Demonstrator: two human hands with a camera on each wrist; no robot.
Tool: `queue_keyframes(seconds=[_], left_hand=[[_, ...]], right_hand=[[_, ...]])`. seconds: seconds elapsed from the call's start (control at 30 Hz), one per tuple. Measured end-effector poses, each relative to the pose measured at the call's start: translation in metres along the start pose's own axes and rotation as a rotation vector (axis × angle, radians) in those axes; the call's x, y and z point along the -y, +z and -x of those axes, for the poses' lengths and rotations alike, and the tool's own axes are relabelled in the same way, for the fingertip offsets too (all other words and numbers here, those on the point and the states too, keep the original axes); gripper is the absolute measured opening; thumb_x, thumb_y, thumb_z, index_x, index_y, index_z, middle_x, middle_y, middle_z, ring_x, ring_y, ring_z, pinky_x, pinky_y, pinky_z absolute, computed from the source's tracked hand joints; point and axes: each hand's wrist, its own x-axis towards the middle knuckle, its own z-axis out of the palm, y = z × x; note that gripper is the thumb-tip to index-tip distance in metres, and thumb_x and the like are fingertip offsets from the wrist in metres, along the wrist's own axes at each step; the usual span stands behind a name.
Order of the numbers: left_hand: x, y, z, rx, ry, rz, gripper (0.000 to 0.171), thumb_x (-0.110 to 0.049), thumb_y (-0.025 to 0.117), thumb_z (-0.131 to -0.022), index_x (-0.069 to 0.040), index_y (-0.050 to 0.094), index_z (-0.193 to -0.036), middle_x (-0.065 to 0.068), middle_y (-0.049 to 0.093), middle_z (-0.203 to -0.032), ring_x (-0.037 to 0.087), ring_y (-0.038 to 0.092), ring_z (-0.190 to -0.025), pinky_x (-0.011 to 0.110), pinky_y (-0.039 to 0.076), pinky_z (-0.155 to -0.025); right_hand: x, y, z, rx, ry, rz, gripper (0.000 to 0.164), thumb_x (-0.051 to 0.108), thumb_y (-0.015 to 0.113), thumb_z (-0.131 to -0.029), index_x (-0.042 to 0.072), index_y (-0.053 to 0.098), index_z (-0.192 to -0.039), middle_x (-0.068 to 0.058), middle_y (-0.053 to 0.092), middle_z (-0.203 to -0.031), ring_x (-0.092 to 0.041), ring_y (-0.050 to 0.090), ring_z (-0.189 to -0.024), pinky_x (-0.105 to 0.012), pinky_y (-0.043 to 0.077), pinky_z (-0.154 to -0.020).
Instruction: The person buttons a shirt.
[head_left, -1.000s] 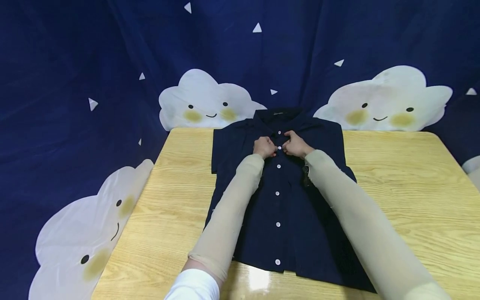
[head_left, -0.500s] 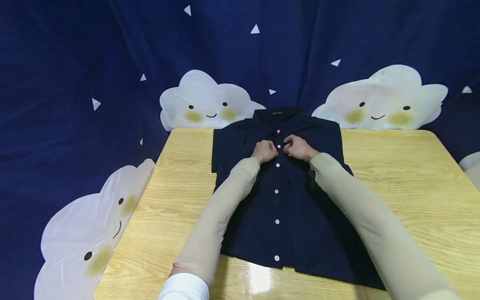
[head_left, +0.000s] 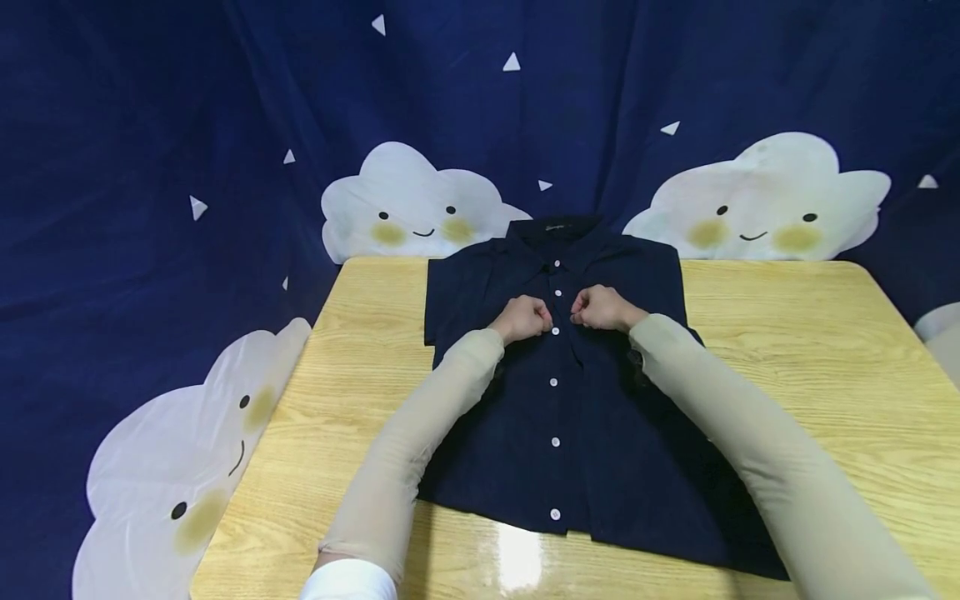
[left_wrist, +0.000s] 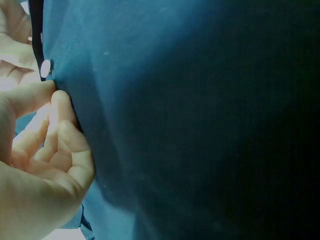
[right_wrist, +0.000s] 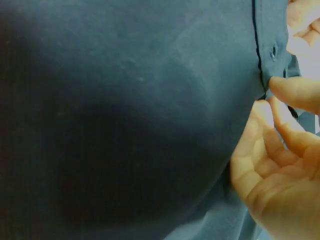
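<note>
A dark navy short-sleeved shirt (head_left: 510, 450) lies face up, its collar away from me and a row of white buttons down the front. My left hand (head_left: 522, 319) pinches the button-side edge beside the third button (head_left: 555, 331); in the left wrist view a white button (left_wrist: 46, 68) sits just above the thumb tip. Across the gap, my right hand (head_left: 603, 308) pinches the opposite front edge between thumb and fingers. A buttonhole (right_wrist: 273, 52) shows just above that thumb in the right wrist view. The two hands are slightly apart.
The shirt lies on a light wood-grain table (head_left: 330, 400). Behind and to the left hangs a dark blue curtain (head_left: 225, 100) printed with smiling clouds and white triangles. Beige sleeves (head_left: 427, 425) cover both forearms.
Both hands have moved down the shirt front, from the second button to the third, and slightly apart from each other. Both now pinch the front edges there.
</note>
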Motion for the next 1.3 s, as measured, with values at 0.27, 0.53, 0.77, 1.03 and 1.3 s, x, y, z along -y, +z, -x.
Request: queue_keyframes(seconds=[0.27, 0.53, 0.77, 1.03, 1.3], left_hand=[[0.002, 0.004, 0.007, 0.054, 0.036, -0.006, 0.006, -0.010, 0.064, -0.083, -0.010, 0.070, -0.081, -0.001, 0.065, -0.071, 0.009, 0.058, -0.064, 0.019, 0.042, -0.060], [-0.002, 0.007, 0.010, 0.060, 0.032, 0.046, 0.015, -0.012, 0.059, -0.091, -0.006, 0.069, -0.082, 0.000, 0.067, -0.075, 0.009, 0.062, -0.065, 0.019, 0.046, -0.061], [-0.007, 0.010, 0.013, 0.043, 0.014, 0.020, 0.009, -0.013, 0.064, -0.087, -0.008, 0.071, -0.083, -0.001, 0.067, -0.075, 0.009, 0.059, -0.065, 0.018, 0.043, -0.058], [-0.011, 0.013, 0.015, -0.001, -0.054, 0.021, 0.007, -0.016, 0.070, -0.082, -0.011, 0.070, -0.077, -0.005, 0.068, -0.081, 0.013, 0.059, -0.073, 0.020, 0.043, -0.061], [-0.015, 0.017, 0.013, -0.002, -0.120, 0.016, 0.015, -0.017, 0.077, -0.078, -0.012, 0.065, -0.071, -0.004, 0.063, -0.072, 0.014, 0.056, -0.069, 0.023, 0.041, -0.061]], right_hand=[[0.003, 0.004, 0.009, 0.085, 0.057, -0.002, 0.021, 0.015, 0.061, -0.090, 0.001, 0.062, -0.074, -0.006, 0.060, -0.065, -0.014, 0.060, -0.055, -0.028, 0.051, -0.053], [0.013, 0.008, 0.015, 0.174, 0.116, 0.057, 0.033, 0.030, 0.060, -0.092, 0.001, 0.061, -0.077, -0.008, 0.062, -0.068, -0.017, 0.062, -0.057, -0.031, 0.053, -0.055], [0.019, 0.013, 0.016, 0.186, 0.121, 0.153, 0.035, 0.035, 0.066, -0.086, 0.003, 0.060, -0.072, -0.006, 0.060, -0.061, -0.017, 0.062, -0.053, -0.030, 0.053, -0.053], [0.020, 0.014, 0.014, 0.211, 0.137, 0.133, 0.024, 0.022, 0.060, -0.089, 0.002, 0.063, -0.074, -0.008, 0.060, -0.066, -0.018, 0.063, -0.059, -0.030, 0.054, -0.055], [0.020, 0.013, 0.013, 0.230, 0.144, 0.120, 0.022, 0.013, 0.050, -0.090, -0.003, 0.062, -0.081, -0.011, 0.063, -0.071, -0.019, 0.063, -0.060, -0.030, 0.054, -0.055]])
